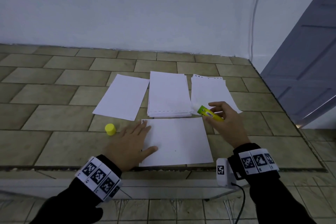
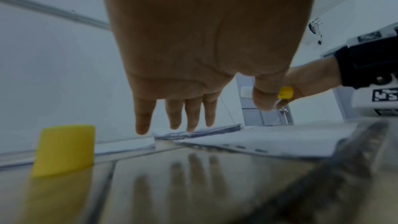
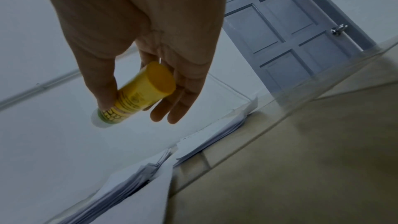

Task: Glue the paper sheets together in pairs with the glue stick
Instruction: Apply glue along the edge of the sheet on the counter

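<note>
A tiled counter [image 1: 60, 96] runs along a pale wall [image 1: 127, 5], with a grey panelled door [image 3: 280, 28] at the right. The right hand [image 1: 222, 121] pinches the glue stick [image 1: 209, 112] between thumb and fingers, the other fingers loose beside it; the stick is uncapped, its white tip pointing left and away, raised over the gap between the near sheet and the right stack. The left hand [image 1: 131, 143] lies flat, fingers straight and spread, with fingertips and thumb on the left edge of the near sheet [image 1: 180, 142], the palm over bare tile. That sheet lies crosswise near the counter's front edge. Just beyond it sit three lots of paper side by side: a left sheet [image 1: 121, 96] turned at an angle, a middle stack [image 1: 168, 94] and a right stack [image 1: 209, 91], close but apart. The yellow cap [image 1: 110, 129] stands on the tile just left of the left hand, apart from the paper. Both wrists wear marker bands over dark sleeves
</note>
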Action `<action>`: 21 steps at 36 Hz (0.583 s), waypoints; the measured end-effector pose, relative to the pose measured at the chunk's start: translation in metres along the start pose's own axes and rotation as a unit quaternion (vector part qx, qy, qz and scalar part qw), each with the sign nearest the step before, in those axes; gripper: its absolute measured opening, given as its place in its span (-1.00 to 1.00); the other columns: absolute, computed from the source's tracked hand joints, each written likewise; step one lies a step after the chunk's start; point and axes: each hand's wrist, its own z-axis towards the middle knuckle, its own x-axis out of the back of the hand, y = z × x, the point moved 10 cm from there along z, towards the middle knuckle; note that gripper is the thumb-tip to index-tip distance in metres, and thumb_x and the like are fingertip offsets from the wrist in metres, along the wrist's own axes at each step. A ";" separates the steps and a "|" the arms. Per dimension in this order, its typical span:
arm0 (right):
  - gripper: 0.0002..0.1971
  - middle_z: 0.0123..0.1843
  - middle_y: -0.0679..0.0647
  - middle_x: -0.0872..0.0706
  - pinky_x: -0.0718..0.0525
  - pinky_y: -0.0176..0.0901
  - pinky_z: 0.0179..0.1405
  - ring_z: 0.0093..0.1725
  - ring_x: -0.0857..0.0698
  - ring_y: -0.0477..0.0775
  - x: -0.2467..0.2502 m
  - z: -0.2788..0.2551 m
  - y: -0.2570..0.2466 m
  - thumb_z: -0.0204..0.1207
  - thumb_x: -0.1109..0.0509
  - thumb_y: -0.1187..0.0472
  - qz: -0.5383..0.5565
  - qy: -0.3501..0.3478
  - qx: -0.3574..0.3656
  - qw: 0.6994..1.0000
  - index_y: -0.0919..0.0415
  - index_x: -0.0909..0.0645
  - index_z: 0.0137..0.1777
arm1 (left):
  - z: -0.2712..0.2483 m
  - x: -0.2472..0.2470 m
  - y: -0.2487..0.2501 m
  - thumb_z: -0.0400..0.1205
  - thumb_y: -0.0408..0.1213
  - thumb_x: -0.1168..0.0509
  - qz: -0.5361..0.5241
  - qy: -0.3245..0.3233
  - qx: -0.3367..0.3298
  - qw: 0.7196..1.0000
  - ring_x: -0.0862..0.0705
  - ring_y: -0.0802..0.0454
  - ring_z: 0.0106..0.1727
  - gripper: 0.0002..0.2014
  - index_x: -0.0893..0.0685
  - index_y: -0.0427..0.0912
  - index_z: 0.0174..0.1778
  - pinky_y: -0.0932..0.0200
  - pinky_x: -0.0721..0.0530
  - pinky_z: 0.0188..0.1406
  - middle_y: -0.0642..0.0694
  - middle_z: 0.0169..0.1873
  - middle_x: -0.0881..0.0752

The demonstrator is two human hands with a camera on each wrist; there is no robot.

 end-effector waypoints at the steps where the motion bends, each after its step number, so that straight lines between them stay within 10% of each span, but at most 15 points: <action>1: -0.61 -0.03 -0.03 -0.69 -0.64 -0.52 -0.22 -0.06 -0.69 -0.09 -0.002 0.001 -0.002 0.44 -0.57 0.23 0.003 -0.003 0.000 1.000 0.09 -0.58 0.23 | 0.001 -0.002 0.000 0.17 0.63 0.69 0.002 0.009 0.009 1.000 0.20 0.10 0.72 0.28 0.02 -0.03 0.73 -0.08 0.09 0.67 0.05 0.71 0.15; 6: -0.55 -0.06 -0.11 -0.71 -0.66 -0.47 -0.19 -0.07 -0.71 -0.16 -0.017 0.003 -0.014 0.38 -0.62 0.24 0.035 -0.024 -0.003 0.999 0.06 -0.56 0.23 | 0.003 -0.011 -0.006 0.62 0.47 0.30 0.031 0.063 0.019 0.997 -0.38 -0.11 0.61 -0.04 -0.50 -0.24 0.55 -0.32 -0.47 0.43 -0.17 0.58 -0.42; 17: -0.88 -0.03 0.02 -0.79 -0.72 -0.24 -0.04 -0.01 -0.75 -0.18 -0.080 0.015 -0.047 0.36 -0.59 0.40 0.088 -0.071 0.055 0.992 0.28 -0.72 -0.16 | 0.006 -0.017 -0.009 0.56 0.53 0.27 0.005 0.113 -0.009 0.994 -0.06 -0.02 0.71 -0.03 -0.23 -0.13 0.69 -0.30 -0.12 0.63 -0.06 0.70 -0.12; 21: -0.86 -0.01 0.18 -0.76 -0.71 0.07 0.04 0.01 -0.73 0.10 -0.118 0.018 -0.063 0.34 -0.58 0.34 0.021 -0.119 0.080 0.989 0.29 -0.65 -0.22 | 0.006 -0.017 -0.012 0.48 0.59 0.34 -0.011 0.122 0.000 0.992 0.07 0.04 0.71 0.08 -0.01 -0.18 0.72 -0.23 0.00 0.67 -0.02 0.69 0.07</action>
